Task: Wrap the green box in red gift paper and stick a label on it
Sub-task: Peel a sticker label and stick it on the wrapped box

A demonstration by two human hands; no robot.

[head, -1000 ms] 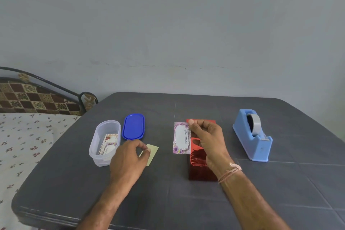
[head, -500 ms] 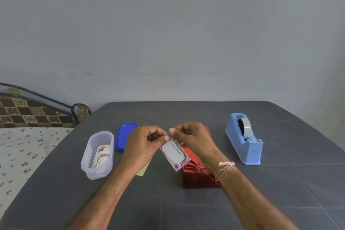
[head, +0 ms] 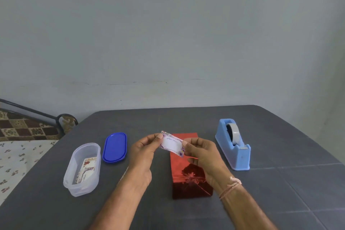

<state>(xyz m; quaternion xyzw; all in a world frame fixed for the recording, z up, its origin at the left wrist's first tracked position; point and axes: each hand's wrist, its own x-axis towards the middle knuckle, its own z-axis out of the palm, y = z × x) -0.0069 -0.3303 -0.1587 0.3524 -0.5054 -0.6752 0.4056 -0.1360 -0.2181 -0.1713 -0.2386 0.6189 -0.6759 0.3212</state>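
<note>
Left hand [head: 143, 150] pinches the left end of the label [head: 171, 144] between thumb and forefinger; right hand [head: 203, 153] pinches its right end the same way. Label is held off the surface, tilted down to the right, printed face toward the camera, over the far end of the red-wrapped box [head: 179, 170] at frame centre. Left to right across the lower half: patterned bed [head: 18, 155] at the left edge; on the grey bench [head: 280, 192], clear oval container [head: 68, 179] with printed cards [head: 86, 170] inside; blue lid [head: 114, 147] lying flat just beside it; both hands with label; box lying lengthwise, shiny paper gathered at its near end; light blue tape dispenser [head: 235, 147] right of the box, apart from it.
</note>
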